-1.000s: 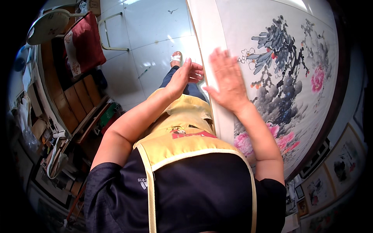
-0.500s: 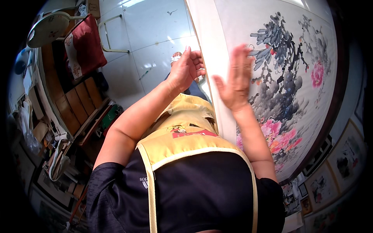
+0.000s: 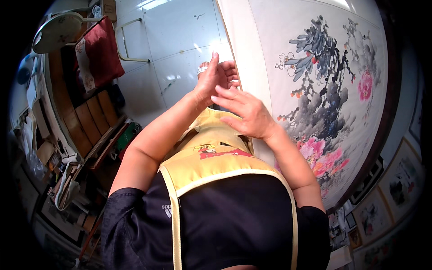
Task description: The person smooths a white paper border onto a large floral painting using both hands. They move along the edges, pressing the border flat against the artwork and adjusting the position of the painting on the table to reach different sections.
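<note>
A large painting (image 3: 310,108) with dark leaves, grey rounded shapes and pink flowers lies along my right side, its pale border (image 3: 254,49) toward me. My left hand (image 3: 215,77) is beside that border's edge, thumb raised and fingers loosely bent, with nothing seen in it. Whether its fingertips touch the edge I cannot tell. My right hand (image 3: 250,112) is off the painted area, in front of the yellow apron (image 3: 211,130), palm down with the fingers spread and pointing toward my left hand. It holds nothing.
To the left stand a chair with a red cloth (image 3: 100,54) and a wooden cabinet (image 3: 92,114) with papers and bags beside it. Tiled floor (image 3: 175,36) lies ahead. Framed pictures (image 3: 373,216) lean at the lower right, beyond the painting's dark edge.
My right hand has moved left and nearer to me, off the painting's border to in front of the apron. My left hand has barely shifted.
</note>
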Demonstrator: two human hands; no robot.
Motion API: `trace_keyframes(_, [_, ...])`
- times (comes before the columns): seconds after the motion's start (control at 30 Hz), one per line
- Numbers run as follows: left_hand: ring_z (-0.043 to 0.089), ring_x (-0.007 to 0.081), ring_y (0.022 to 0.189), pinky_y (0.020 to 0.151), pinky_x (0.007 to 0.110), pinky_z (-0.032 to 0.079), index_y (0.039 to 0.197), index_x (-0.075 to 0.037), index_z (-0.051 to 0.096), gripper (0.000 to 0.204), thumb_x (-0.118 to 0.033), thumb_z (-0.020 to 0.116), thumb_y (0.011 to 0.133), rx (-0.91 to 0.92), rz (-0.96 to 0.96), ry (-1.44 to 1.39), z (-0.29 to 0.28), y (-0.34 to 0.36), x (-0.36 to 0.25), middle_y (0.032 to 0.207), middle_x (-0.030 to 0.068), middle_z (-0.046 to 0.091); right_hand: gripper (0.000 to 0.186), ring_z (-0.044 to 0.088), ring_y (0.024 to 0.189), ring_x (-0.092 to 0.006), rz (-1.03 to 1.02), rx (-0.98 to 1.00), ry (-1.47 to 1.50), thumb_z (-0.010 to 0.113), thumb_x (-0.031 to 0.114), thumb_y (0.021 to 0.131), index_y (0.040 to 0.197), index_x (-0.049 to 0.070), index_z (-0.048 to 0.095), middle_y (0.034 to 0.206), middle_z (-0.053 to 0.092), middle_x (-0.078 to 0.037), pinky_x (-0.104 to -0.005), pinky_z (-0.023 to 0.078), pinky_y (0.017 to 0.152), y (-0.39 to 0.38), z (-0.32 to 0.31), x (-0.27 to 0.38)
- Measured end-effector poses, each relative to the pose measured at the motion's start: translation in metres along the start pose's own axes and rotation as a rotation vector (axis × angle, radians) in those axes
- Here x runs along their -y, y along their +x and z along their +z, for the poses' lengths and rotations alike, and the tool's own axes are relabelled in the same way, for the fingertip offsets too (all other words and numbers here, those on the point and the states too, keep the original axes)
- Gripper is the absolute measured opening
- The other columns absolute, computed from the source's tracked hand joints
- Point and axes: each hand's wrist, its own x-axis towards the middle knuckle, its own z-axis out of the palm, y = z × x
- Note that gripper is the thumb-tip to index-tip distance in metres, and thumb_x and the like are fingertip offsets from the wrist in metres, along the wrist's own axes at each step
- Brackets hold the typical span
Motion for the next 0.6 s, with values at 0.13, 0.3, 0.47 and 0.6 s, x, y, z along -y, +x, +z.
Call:
trace_keyframes(0.13, [0.064,0.0166,0.094,0.087,0.035,0.054,0.118,-0.005,0.062,0.059,-0.058,0.039,0.107,-0.052,0.038,0.074,0.010,0.000,-0.002,0.105,0.0048,0.068,0.054,0.059,0.127,-0.0324,0.170,-0.356,-0.193,0.072,0.027,0.090,0.140,0.009,0.061,0.134,0.064,-0.011,-0.0431,0.043,0.109,-0.003,-0.019,-0.019])
trace_keyframes(0.3, [0.065,0.0158,0.094,0.083,0.032,0.055,0.116,-0.006,0.062,0.044,-0.045,0.045,0.109,-0.105,0.056,0.167,0.023,-0.002,-0.005,0.105,0.0045,0.068,0.066,0.041,0.146,-0.0333,0.238,-0.304,-0.517,0.071,0.036,0.092,0.149,0.009,0.051,0.153,0.051,-0.012,-0.0519,0.025,0.122,-0.005,-0.015,-0.021])
trace_keyframes(0.47, [0.064,0.0168,0.088,0.079,0.035,0.055,0.110,-0.006,0.061,0.046,-0.050,0.048,0.107,-0.166,0.023,0.072,0.006,0.007,0.002,0.100,0.0067,0.066,0.082,0.035,0.151,-0.0329,-0.012,-0.042,-0.303,0.071,0.043,0.090,0.155,0.004,0.041,0.161,0.041,-0.014,-0.0525,0.020,0.125,-0.001,0.006,-0.014])
trace_keyframes(0.6, [0.064,0.0200,0.095,0.086,0.036,0.055,0.118,-0.003,0.060,0.067,-0.065,0.037,0.105,-0.150,0.063,0.094,0.007,0.001,-0.007,0.102,0.0089,0.066,0.088,0.031,0.153,-0.0344,0.072,-0.238,-0.370,0.066,0.048,0.093,0.158,0.000,0.032,0.163,0.035,-0.019,-0.0534,0.018,0.125,-0.001,-0.001,-0.019])
